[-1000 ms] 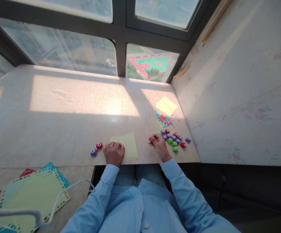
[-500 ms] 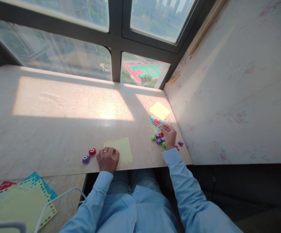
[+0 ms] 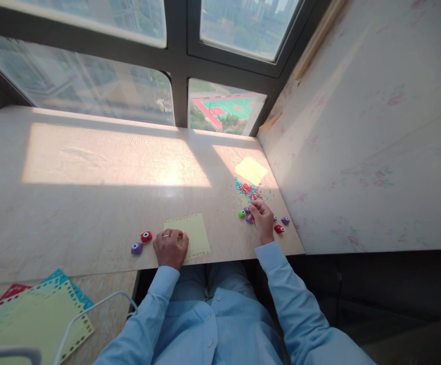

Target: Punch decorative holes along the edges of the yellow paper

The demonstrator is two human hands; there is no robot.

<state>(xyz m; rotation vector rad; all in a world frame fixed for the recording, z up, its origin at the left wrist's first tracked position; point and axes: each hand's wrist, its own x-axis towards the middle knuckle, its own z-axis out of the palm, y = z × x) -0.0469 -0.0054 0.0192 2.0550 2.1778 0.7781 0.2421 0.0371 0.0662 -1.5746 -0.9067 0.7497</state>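
Observation:
My left hand [image 3: 170, 247] rests with curled fingers on the left edge of a pale yellow sheet [image 3: 195, 233] with punched edges; whether it grips anything is hidden. Just left of it sit a red punch [image 3: 146, 236] and a purple punch [image 3: 136, 248]. My right hand [image 3: 262, 220] is closed in a pinch over a group of small punches, partly covering them; what is between its fingertips is too small to name. A green punch [image 3: 242, 214] shows left of it, a red punch [image 3: 279, 229] and a purple punch [image 3: 285, 220] to its right.
Red and blue paper bits [image 3: 248, 190] lie beyond my right hand, below a yellow paper stack [image 3: 251, 171]. Punched sheets [image 3: 33, 324] and a white curved tube [image 3: 91, 309] are at lower left. The wall [image 3: 368, 152] bounds the right side, windows the far side.
My right hand has drawn back slightly from the paper bits, toward me, and now covers more of the punches. My left hand stays at the sheet. The view has shifted slightly.

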